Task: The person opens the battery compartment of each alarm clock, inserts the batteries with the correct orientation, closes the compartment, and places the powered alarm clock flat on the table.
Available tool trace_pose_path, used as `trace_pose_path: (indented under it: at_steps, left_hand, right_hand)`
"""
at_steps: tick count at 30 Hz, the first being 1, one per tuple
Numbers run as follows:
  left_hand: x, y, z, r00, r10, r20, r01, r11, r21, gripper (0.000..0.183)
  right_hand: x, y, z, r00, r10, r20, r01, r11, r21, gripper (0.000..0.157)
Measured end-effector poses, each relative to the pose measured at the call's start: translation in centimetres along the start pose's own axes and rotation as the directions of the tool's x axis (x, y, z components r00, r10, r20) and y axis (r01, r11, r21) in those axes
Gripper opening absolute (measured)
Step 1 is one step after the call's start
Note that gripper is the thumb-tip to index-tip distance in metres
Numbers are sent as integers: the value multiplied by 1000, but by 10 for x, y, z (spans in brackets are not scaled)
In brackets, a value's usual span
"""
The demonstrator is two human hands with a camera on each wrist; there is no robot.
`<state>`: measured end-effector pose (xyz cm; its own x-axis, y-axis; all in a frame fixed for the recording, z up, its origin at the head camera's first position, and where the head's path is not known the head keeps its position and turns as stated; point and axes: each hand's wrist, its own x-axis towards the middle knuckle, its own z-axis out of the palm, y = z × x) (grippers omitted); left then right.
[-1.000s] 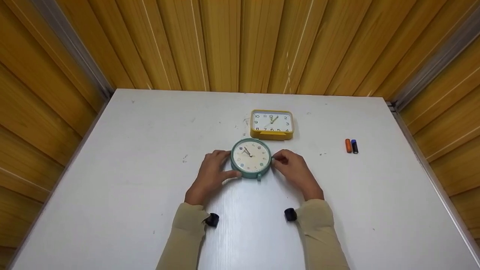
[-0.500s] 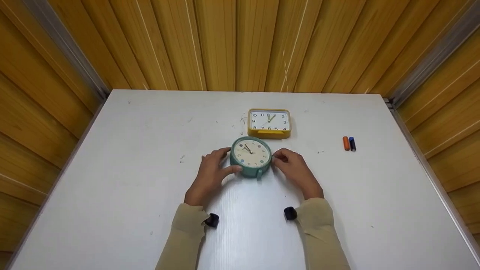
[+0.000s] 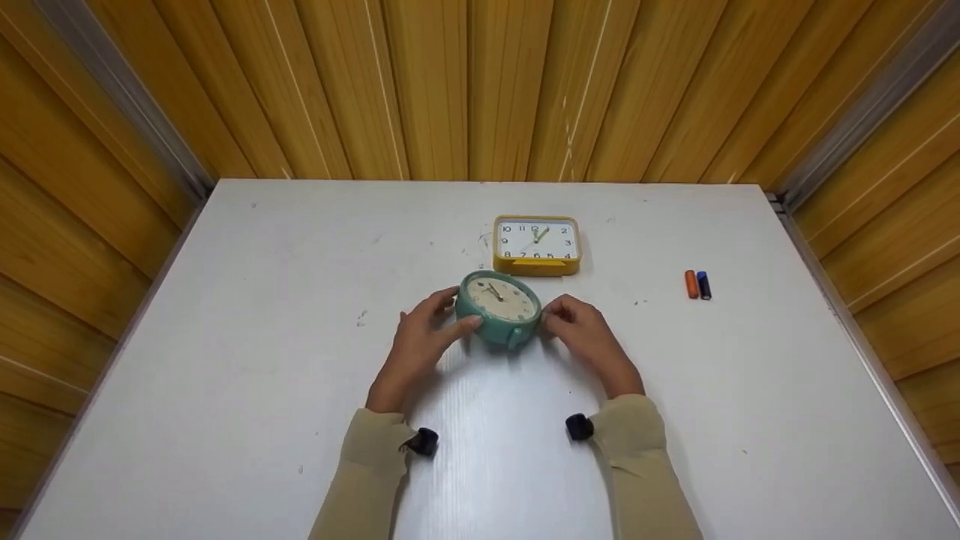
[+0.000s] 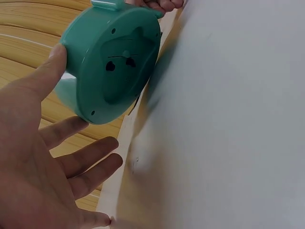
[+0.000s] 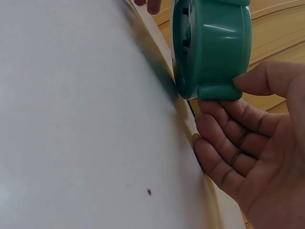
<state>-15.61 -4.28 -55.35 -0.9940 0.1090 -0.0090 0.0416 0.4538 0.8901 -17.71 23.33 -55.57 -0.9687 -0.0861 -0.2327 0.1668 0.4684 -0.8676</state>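
Note:
A round green alarm clock [image 3: 501, 306] with a cream dial is tilted up between both hands, its near side raised. My left hand [image 3: 427, 336] grips its left side, thumb on the side wall and index finger at the back edge; the other fingers spread loose. The left wrist view shows the clock's recessed green back [image 4: 119, 64]. My right hand [image 3: 589, 337] pinches a small green foot [image 5: 219, 92] on the clock's right side between thumb and curled fingers. Another foot [image 3: 515, 337] sticks out at the near side.
A yellow rectangular alarm clock [image 3: 537, 246] lies face up right behind the green one. To the right, an orange battery [image 3: 691, 284] and a dark battery with a blue end [image 3: 703, 286] lie side by side on the white table [image 3: 225, 300]. Wooden-panelled walls [image 3: 435, 90] surround the table.
The green clock has tipped up from lying nearly flat; its near side has risen and more of its side wall shows. The left thumb has risen with it. The head view has shifted slightly.

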Motion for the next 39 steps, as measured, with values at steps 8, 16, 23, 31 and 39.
trace_pose_path:
  at_steps: [8,16,23,31,39]
  left_hand:
    - [-1,-1,-6,998,63,25,-63,998,-20,77]
    - [0,-2,-4,990,99,-98,-99,995,7,57]
    - [0,-2,-3,975,193,-109,-179,975,132,67]
    - [1,-6,-5,960,254,-121,-241,964,115,63]
    - [-1,-1,-4,972,193,-135,-186,981,64,61]
  right_hand:
    - [-2,2,-3,1000,4,18,-5,997,75,16]
    - [-5,4,-4,998,-46,32,42,993,106,13]
    - [-5,6,-5,996,-72,53,67,994,90,12]
    - [-6,3,-6,995,-96,31,92,990,103,16]
    - [-8,-2,-5,978,-206,13,205,977,59,29]
